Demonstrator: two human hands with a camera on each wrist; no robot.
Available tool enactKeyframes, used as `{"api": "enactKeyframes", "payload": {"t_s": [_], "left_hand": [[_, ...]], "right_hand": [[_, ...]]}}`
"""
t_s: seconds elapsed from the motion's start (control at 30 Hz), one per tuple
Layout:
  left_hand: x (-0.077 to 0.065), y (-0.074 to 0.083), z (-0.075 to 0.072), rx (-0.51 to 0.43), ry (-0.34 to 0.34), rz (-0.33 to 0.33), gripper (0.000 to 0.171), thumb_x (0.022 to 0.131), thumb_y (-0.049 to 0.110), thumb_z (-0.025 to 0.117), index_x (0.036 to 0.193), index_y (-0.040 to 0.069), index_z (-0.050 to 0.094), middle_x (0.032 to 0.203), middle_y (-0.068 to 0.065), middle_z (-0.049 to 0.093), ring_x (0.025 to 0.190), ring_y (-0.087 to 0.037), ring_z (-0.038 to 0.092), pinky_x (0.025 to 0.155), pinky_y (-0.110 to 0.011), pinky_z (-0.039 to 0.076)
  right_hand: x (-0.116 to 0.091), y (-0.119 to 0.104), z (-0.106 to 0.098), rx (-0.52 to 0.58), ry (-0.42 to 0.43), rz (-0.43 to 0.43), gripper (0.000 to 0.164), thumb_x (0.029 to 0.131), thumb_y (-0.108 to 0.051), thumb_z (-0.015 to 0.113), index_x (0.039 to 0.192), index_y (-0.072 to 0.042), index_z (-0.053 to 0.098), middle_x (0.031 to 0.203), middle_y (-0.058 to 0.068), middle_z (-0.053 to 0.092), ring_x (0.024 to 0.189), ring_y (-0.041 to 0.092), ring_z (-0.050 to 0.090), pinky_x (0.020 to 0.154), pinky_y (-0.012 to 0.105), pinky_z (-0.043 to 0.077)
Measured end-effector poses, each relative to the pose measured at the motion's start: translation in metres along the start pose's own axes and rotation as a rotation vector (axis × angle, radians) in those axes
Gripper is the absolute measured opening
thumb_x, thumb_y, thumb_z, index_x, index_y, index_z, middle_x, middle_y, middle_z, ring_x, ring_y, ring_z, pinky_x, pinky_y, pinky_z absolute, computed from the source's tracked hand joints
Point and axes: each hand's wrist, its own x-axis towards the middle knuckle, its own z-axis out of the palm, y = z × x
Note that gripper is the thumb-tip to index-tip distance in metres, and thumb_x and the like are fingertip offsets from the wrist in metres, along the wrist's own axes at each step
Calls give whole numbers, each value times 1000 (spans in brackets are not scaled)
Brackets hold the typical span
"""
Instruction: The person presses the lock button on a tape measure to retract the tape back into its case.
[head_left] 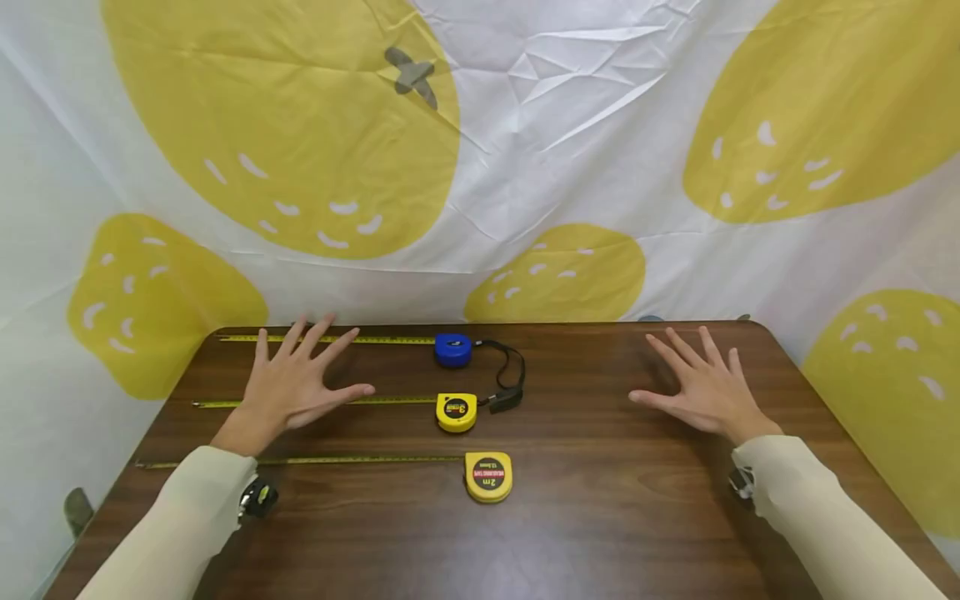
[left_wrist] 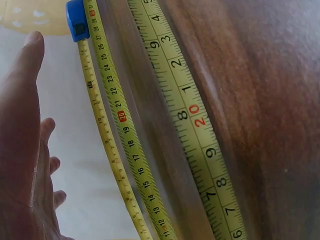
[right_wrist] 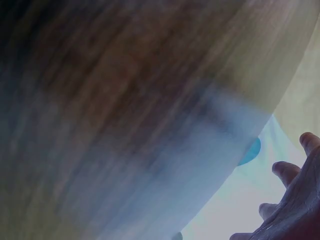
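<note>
Three tape measures lie in a column on the table, each with its blade drawn out to the left. The blue tape measure [head_left: 453, 350] is farthest back, a yellow tape measure [head_left: 456, 412] marked 3 sits in the middle, and a yellow 2m tape measure [head_left: 488, 477] is nearest. My left hand [head_left: 296, 379] spreads its fingers over the blades of the back two, holding nothing; its wrist crosses above the nearest blade [head_left: 360, 459]. In the left wrist view the numbered blades run beside that hand. My right hand [head_left: 705, 387] is spread, holding nothing, over the table's right side.
The brown wooden table [head_left: 600, 517] has rounded back corners. A black wrist strap [head_left: 507, 398] trails right of the back two tape measures. Behind and beside the table hangs a white cloth [head_left: 570, 167] with large yellow fruit prints.
</note>
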Motion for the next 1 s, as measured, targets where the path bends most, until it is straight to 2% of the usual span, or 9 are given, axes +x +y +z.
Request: {"api": "enactKeyframes", "payload": {"t_s": [0.23,0.37,0.53,1.0], "left_hand": [[0,2,0,5,-8,6,102,94,90,52,173,29,37,182,-11,22,165,-46,16,120,-84,-4],[1,5,0,5,-23,6,101,94,90,51,174,30,35,182,-11,21,165,-46,15,119,-85,-4],[1,9,0,3,-7,16,101,94,90,53,174,31,36,181,-12,24,165,-46,17,120,-84,-2],[5,35,0,31,58,104,99,92,89,57,172,33,41,179,-8,31,164,-43,23,119,-86,10]], "right_hand": [[-2,-1,0,6,-5,4,108,96,-82,62,179,-28,16,183,15,13,164,53,-10,115,87,-9],[-2,-1,0,1,0,2,108,96,-82,62,178,-28,18,183,15,15,164,54,-8,116,87,-7],[-1,-3,2,-17,17,-16,108,95,-82,63,178,-28,21,182,15,19,164,54,-4,116,88,-3],[5,-41,3,-25,53,-149,108,93,-81,68,177,-29,24,182,9,20,166,50,0,122,82,1]]}}
